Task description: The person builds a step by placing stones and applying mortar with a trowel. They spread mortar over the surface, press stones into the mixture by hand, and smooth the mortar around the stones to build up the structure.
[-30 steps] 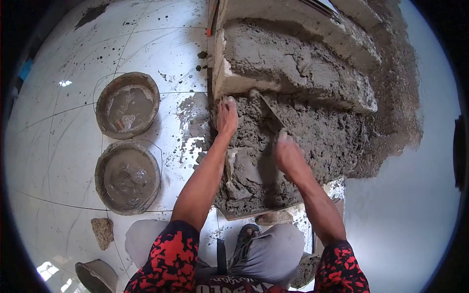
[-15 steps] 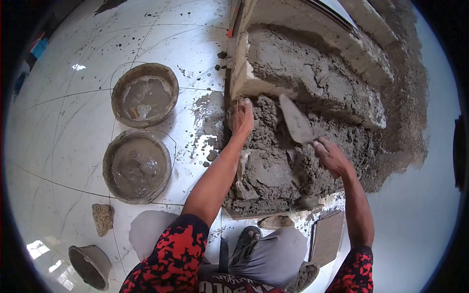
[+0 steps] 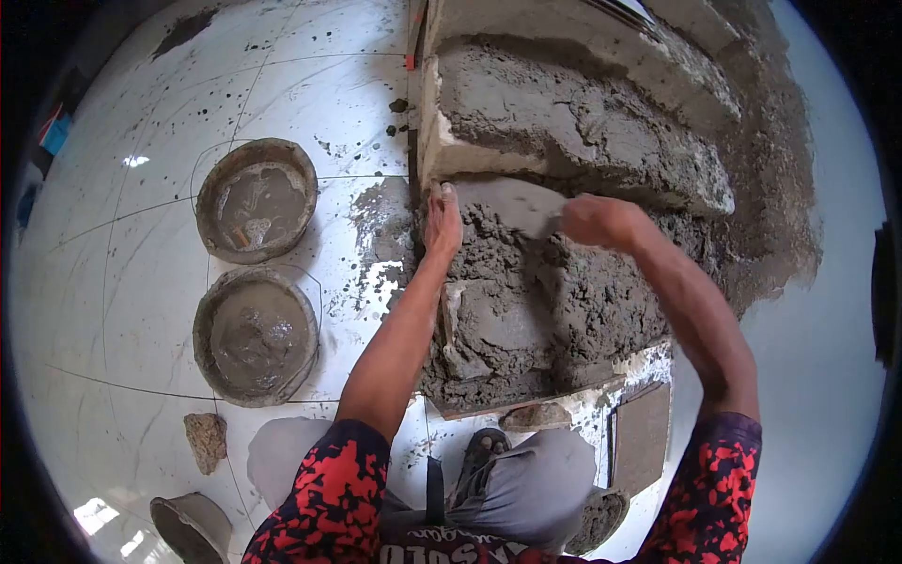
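My right hand is wrapped round the handle of a trowel; the hand is blurred and hides the handle. The blade points left and lies over wet mortar just below the riser of a step. At the left edge of the mortar, my left hand is held with its fingers stretched out, their tips by the corner of that step. Nothing shows in it, though part of the palm is hidden. Nearer to me, a smoother grey patch sits among the rough mortar.
Two buckets, an upper one with watery grey liquid and a lower one with wet mix, stand on the tiled floor to my left. A stone chunk and a tipped bucket lie nearer. Brown tiles lean right of my legs.
My right hand has moved up with the trowel, and the blade has swung to lie nearly level, pointing left. My left hand stays at the step's edge. The view has shifted slightly.
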Tool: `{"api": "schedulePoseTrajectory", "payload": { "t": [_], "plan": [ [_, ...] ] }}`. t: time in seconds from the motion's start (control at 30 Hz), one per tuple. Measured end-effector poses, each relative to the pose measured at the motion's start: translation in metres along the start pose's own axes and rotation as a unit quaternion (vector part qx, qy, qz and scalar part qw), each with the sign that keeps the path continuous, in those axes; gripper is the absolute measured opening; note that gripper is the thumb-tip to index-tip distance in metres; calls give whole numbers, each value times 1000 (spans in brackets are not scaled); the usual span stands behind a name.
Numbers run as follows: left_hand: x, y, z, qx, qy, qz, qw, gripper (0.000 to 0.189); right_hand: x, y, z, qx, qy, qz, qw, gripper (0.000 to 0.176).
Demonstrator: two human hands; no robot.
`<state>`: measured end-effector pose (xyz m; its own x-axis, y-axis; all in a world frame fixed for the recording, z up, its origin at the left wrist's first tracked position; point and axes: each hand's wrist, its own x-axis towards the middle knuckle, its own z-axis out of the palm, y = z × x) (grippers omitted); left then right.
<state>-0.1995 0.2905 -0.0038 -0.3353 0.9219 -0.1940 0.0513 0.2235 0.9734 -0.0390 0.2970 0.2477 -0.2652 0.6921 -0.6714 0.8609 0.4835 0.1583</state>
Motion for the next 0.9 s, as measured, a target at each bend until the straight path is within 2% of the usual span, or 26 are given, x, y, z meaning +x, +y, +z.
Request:
{"api": "schedulePoseTrajectory", "payload": {
  "t": [0.1,0.13,0.2,0.27,0.33,0.43,0.5,0.53,0.6,0.67,0.73,0.8,0.87,0.9],
  "plan": [
    [-2,2,-4,10,-12,14,1000,76,-3,61,29,10,38,118,992,29],
    [-4,7,-3,6,-15,18,1000,76,4,94,59,8,40,123,992,29],
    [-8,13,-4,19,-3,23,1000,76,6,136,105,-27,120,48,991,29],
    [-5,13,-3,17,7,35,999,76,-38,85,96,92,178,81,976,29],
    [-8,10,-4,40,5,17,999,77,-48,64,129,85,246,87,962,28],
    [-10,14,-6,34,-17,-34,999,80,-58,4,140,48,235,74,968,25],
    [0,2,2,28,-16,3,999,80,-49,-9,147,18,200,13,980,25],
    [3,-10,4,18,-3,31,999,81,-45,3,157,26,198,23,980,25],
    [-2,0,-2,6,-30,19,999,81,-29,44,168,52,225,46,972,25],
    [-7,1,-1,23,-8,34,999,80,-21,72,166,17,197,139,970,25],
    [-3,0,-1,29,-10,38,999,79,-10,111,179,4,208,112,972,25],
    [-8,2,-3,3,-21,33,999,78,-8,123,175,-14,211,84,974,25],
    [-11,1,-3,13,-32,22,999,79,-13,115,178,172,57,118,976,27],
    [-13,8,-6,18,-34,20,999,79,-19,113,193,174,54,120,976,27]
  ]
}}
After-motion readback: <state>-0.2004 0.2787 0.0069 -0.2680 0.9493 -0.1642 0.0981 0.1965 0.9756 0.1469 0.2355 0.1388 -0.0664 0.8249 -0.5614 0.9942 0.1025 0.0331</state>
